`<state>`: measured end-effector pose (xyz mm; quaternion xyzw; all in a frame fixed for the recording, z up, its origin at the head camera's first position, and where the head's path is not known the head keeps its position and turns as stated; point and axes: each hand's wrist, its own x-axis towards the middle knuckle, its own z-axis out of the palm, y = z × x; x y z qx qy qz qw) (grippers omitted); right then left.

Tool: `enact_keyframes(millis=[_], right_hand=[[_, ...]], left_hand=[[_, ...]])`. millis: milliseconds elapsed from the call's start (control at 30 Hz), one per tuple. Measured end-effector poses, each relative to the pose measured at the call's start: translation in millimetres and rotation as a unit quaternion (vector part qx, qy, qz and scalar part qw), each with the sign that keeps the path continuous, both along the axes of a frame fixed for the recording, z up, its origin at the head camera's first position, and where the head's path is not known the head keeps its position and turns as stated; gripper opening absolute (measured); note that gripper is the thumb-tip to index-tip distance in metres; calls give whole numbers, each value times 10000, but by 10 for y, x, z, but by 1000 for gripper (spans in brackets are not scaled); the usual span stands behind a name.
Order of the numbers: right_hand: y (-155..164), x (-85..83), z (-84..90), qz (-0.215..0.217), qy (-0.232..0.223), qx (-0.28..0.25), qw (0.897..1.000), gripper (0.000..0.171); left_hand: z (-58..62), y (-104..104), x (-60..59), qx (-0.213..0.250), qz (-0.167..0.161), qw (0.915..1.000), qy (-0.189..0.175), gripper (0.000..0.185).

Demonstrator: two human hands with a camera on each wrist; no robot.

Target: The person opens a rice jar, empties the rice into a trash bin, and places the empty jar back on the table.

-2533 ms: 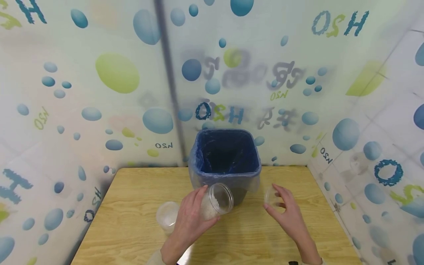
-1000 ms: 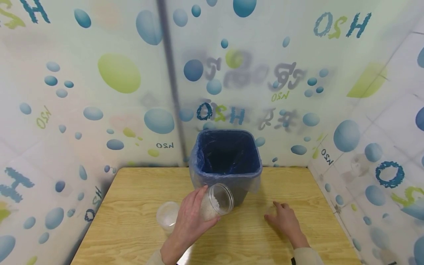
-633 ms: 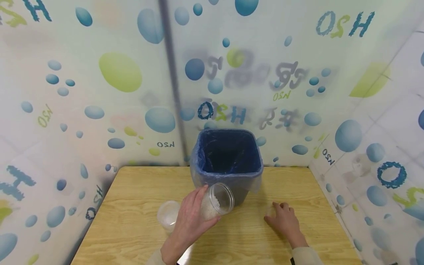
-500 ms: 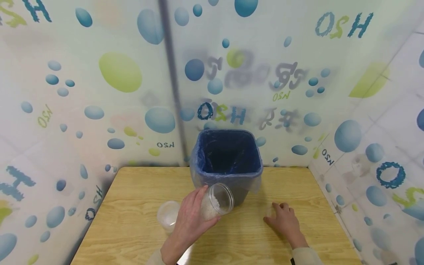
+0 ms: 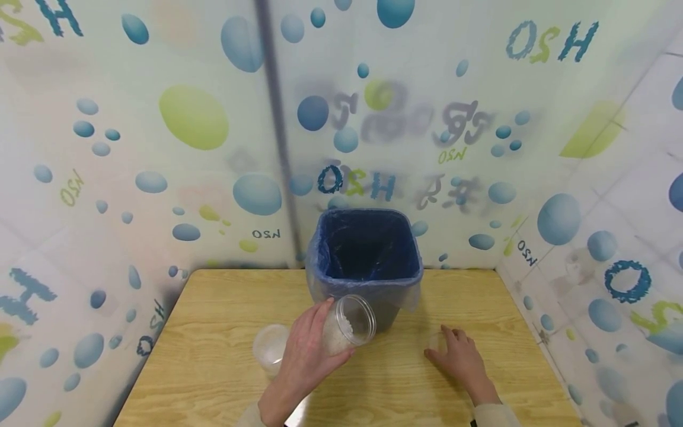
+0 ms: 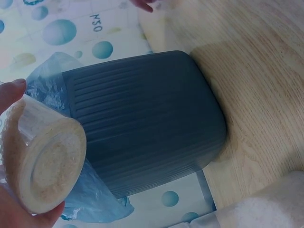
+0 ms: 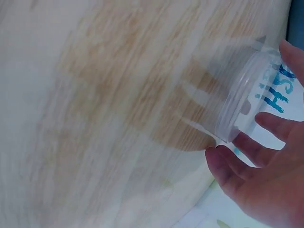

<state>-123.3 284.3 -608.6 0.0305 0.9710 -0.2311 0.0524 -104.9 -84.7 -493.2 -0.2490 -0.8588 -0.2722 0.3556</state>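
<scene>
The lid point(image 7: 247, 95) under the right hand point(image 5: 461, 359) was nearly lost against the table point(image 5: 213, 332) in the head view and was smeared by blur in the right wrist view. The jar point(image 6: 40, 164) was cut by the left wrist frame's edge. The bin point(image 5: 365, 249) floor was lost in shadow.

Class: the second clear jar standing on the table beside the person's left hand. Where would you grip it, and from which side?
Grip the second jar around its round wall, probably coming from its left or from above. It stands upright, its right side is crowded by the left hand holding the tilted jar, and the bin stands beyond.
</scene>
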Motion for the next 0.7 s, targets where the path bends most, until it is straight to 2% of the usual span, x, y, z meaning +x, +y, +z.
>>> enact_keyframes(millis=[167,233,300,367,500,600,700], right_hand=[[-28,25,113,26,349,-56,9994,70],[-50,38,208,14,611,-244,9978,61],[-77,48,320,14,1080,-488,9929,52],[-117,63,460,17,1583,-780,9843,45],[-216,56,734,8,2577,-1226,9584,34],[-283,27,910,-23,2923,-1595,9429,32],[-345,-21,1055,-68,2979,-1914,9352,34]], left_hand=[[-2,-10,1,16,3,10000,-2,105],[-4,-11,1,24,4,10000,0,106],[-3,-9,0,29,7,10000,4,106],[-4,-6,-3,30,15,10000,5,106],[-3,-2,-6,39,29,10000,12,106],[-8,0,-11,47,30,10000,23,106],[-10,3,-14,25,35,10000,29,106]])
